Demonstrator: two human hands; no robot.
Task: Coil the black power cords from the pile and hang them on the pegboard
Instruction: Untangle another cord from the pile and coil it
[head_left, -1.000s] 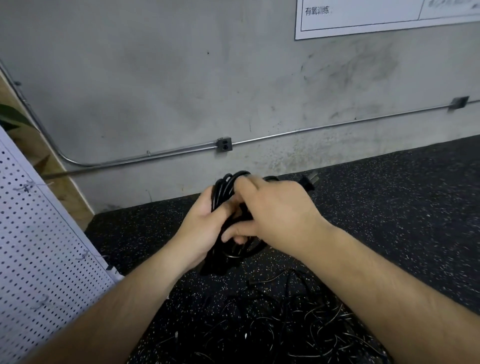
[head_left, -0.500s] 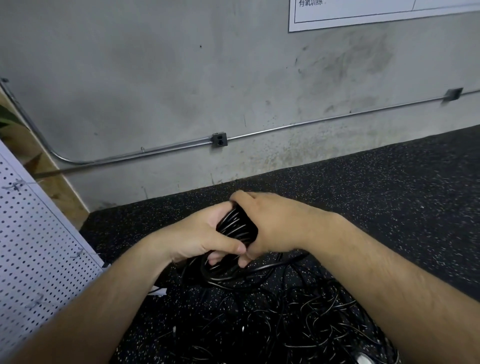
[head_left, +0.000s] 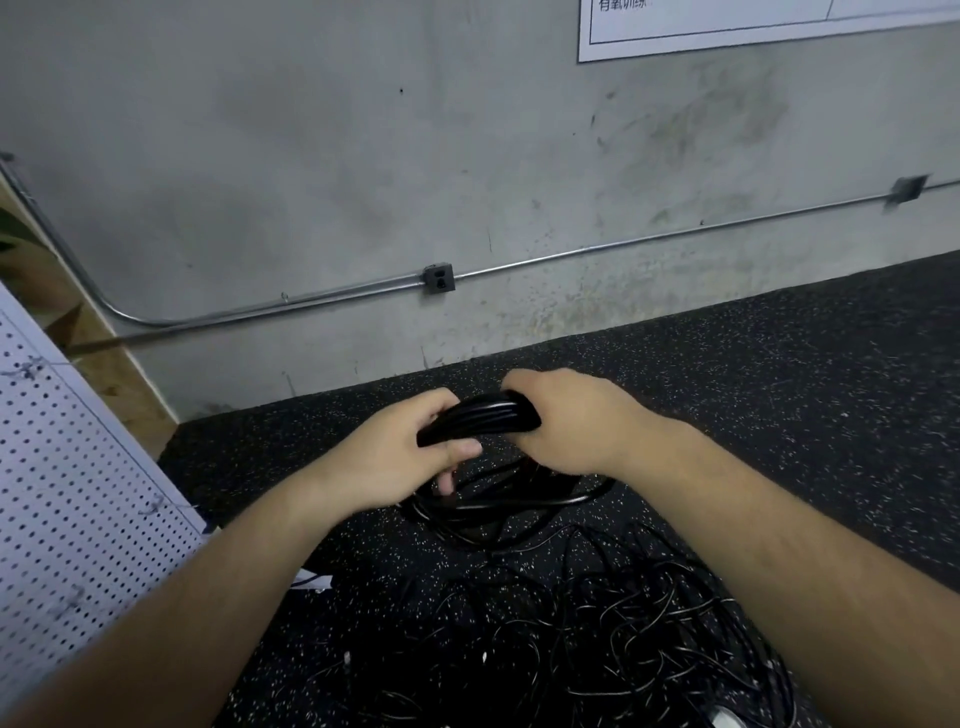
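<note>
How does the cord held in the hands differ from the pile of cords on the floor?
The held cord is gathered into neat parallel loops; the pile is a loose tangle. The held cord is in the grip of the left hand and right hand; the pile lies on the floor with no hand on it. The held cord is a compact bundle; the pile sprawls wide. Both are black cable.

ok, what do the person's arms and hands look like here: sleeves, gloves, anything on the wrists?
Nothing is worn. The left hand and right hand are bare, with no gloves and no rings that show. The left forearm and right forearm are bare down to the frame edge. No sleeve, watch, band or marking is visible.
</note>
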